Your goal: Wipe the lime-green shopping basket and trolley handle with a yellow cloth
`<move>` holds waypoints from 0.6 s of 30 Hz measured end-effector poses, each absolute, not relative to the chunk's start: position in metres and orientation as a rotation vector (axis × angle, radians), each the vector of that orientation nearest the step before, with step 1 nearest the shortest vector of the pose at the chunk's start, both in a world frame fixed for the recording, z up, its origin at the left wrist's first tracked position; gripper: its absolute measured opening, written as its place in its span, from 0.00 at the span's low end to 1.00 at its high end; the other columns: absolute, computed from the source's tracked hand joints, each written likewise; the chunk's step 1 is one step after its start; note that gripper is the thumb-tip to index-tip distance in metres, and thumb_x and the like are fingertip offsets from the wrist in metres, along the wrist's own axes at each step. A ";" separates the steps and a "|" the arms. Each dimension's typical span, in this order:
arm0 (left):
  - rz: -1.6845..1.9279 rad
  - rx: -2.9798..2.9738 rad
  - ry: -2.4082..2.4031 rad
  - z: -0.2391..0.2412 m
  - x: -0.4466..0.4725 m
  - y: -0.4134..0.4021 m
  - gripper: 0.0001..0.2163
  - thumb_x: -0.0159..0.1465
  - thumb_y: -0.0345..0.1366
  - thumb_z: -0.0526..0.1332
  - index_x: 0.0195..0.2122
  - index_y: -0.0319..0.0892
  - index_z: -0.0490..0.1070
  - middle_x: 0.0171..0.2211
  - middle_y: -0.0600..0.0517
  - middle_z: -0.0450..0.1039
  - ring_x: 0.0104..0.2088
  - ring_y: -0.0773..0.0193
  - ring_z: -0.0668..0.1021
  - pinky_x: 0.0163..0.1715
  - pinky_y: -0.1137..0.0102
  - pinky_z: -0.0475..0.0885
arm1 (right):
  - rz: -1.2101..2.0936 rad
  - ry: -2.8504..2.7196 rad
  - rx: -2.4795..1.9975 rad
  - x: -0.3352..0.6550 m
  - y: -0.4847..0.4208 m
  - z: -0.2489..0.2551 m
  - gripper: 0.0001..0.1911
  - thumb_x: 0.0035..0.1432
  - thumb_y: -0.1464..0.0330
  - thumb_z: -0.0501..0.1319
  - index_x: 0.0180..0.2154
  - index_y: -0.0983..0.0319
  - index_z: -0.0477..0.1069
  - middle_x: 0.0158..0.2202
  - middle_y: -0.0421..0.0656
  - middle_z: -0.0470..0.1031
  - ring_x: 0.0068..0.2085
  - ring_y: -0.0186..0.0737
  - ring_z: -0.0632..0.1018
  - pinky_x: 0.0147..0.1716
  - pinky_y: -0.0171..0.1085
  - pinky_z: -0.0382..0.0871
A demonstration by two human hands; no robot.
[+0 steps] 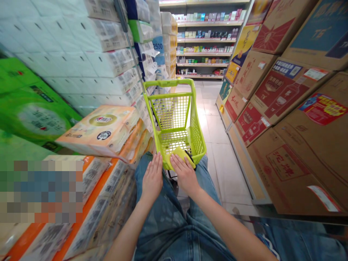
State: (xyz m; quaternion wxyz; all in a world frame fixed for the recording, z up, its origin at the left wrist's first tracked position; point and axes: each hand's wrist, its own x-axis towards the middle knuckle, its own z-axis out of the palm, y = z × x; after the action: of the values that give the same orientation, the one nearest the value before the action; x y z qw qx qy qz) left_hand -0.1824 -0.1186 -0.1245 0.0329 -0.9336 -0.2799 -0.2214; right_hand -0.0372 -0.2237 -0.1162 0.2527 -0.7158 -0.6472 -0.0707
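A yellow-green plastic shopping basket (168, 96) with lattice walls stands tilted in front of my knees, its open side toward me. My left hand (152, 177) rests against the basket's near left edge, its fingers stretched out and held together. Under my right hand (185, 174) is a yellow cloth (178, 150), pressed onto the near rim with the fingers lying over it. A dark strip shows beside the cloth at the right. From the basket's upper left corner rises a thin metal pole (133, 50) with a grey grip.
Stacked tissue packs (108, 127) line the left side, close to my left arm. Printed cardboard cartons (282, 166) are piled on the right. A tiled floor (231, 163) runs to shelves (206, 40) of small goods. Denim (299, 235) shows at the lower right.
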 end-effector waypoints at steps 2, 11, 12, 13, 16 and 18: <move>-0.692 -2.874 -0.864 -0.124 -0.184 -0.119 0.38 0.63 0.21 0.45 0.72 0.42 0.30 0.70 0.44 0.49 0.69 0.56 0.56 0.66 0.56 0.59 | -0.234 -1.725 -1.991 -0.017 -0.239 -0.118 0.38 0.57 0.81 0.47 0.69 0.62 0.50 0.68 0.46 0.61 0.69 0.38 0.58 0.69 0.48 0.44; -0.696 -2.879 -0.861 -0.122 -0.181 -0.123 0.38 0.63 0.21 0.47 0.72 0.42 0.29 0.70 0.44 0.49 0.69 0.55 0.56 0.66 0.56 0.60 | -0.359 -1.393 -2.138 0.036 -0.268 -0.123 0.41 0.54 0.83 0.46 0.69 0.60 0.51 0.66 0.46 0.63 0.69 0.41 0.59 0.68 0.54 0.45; -0.705 -2.879 -0.867 -0.121 -0.180 -0.123 0.38 0.63 0.21 0.47 0.72 0.42 0.29 0.70 0.43 0.49 0.69 0.55 0.56 0.66 0.56 0.60 | -0.352 -1.366 -2.148 0.029 -0.264 -0.122 0.41 0.53 0.83 0.46 0.69 0.61 0.51 0.66 0.47 0.63 0.69 0.42 0.59 0.68 0.54 0.46; -0.714 -2.879 -0.878 -0.121 -0.180 -0.124 0.38 0.64 0.22 0.47 0.72 0.42 0.29 0.70 0.43 0.49 0.69 0.55 0.56 0.66 0.56 0.60 | -0.339 -1.352 -2.154 0.020 -0.259 -0.121 0.41 0.53 0.83 0.47 0.69 0.62 0.51 0.67 0.48 0.63 0.69 0.42 0.58 0.68 0.54 0.46; -0.727 -2.876 -0.904 -0.122 -0.181 -0.124 0.38 0.64 0.22 0.47 0.72 0.42 0.29 0.70 0.42 0.49 0.69 0.54 0.57 0.65 0.55 0.61 | -0.248 -1.409 -2.134 -0.016 -0.237 -0.116 0.40 0.54 0.83 0.48 0.68 0.64 0.54 0.67 0.48 0.62 0.69 0.43 0.59 0.69 0.52 0.44; -0.724 -2.875 -0.902 -0.123 -0.182 -0.124 0.37 0.64 0.22 0.46 0.72 0.42 0.28 0.70 0.42 0.50 0.69 0.54 0.57 0.65 0.55 0.62 | -0.175 -1.494 -2.088 -0.041 -0.221 -0.112 0.38 0.55 0.82 0.49 0.67 0.64 0.55 0.67 0.48 0.61 0.69 0.42 0.59 0.69 0.51 0.44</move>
State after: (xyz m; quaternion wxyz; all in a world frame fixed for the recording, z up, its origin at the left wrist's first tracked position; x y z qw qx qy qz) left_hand -0.1825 -0.1241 -0.1226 0.0212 -0.9275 -0.2911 -0.2336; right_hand -0.0406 -0.2209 -0.1124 0.2803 -0.7788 -0.5574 -0.0654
